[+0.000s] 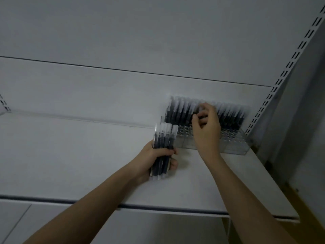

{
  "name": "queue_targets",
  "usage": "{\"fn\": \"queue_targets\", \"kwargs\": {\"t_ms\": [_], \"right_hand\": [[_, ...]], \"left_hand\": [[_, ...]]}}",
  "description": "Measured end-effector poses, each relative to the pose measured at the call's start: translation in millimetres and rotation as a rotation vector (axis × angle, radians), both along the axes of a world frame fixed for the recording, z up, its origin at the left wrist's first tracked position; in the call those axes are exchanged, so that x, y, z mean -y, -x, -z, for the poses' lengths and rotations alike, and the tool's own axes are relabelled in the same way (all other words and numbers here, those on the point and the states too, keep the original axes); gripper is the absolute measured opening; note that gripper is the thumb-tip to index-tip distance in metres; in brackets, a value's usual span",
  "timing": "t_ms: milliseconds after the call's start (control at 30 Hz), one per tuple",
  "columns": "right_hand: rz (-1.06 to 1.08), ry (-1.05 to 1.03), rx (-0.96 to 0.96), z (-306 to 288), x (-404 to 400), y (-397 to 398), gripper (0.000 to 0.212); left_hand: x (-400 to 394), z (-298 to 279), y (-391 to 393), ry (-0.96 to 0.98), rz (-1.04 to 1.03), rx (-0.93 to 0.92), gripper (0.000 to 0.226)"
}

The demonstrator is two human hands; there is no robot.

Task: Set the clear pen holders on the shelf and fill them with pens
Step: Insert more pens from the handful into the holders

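Observation:
A clear pen holder point(233, 143) with rows of round holes stands on the white shelf point(70, 155) at the back right corner. Several dark pens with frosted caps point(179, 111) stand upright in its back rows; the front holes show no pens. My right hand point(207, 127) is over the holder's middle, its fingertips pinching a pen among the standing ones. My left hand point(154, 159) grips a bundle of dark pens point(164, 143) just left of the holder, caps pointing up.
A slotted upright point(288, 66) runs up the right side of the shelf unit. The white back panel rises behind the holder. A dark strip point(52, 199) edges the shelf's front. A yellowish frame point(299, 208) shows at lower right.

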State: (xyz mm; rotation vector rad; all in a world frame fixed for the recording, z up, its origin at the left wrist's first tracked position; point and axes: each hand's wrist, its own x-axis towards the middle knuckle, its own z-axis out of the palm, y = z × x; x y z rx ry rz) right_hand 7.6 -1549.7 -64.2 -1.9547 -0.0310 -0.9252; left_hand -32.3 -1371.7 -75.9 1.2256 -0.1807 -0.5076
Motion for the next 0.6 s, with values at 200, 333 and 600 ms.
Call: {"fn": "queue_targets", "kwargs": {"t_ms": [200,333,600], "right_hand": [[-0.392,-0.308,-0.288,34.9,-12.6,32.5,0.012],[-0.485,-0.426,-0.376,29.9,-9.2,33.0,0.034],[-0.404,-0.554,-0.205,26.8,-1.1,33.2,0.038]], "left_hand": [[9.7,0.3,-1.1,0.015,-0.024,-0.023,0.018],[11.2,2.6,-1.9,-0.012,-0.005,-0.015,0.021],[12.8,7.2,0.1,-0.043,0.03,0.034,0.026]]}}
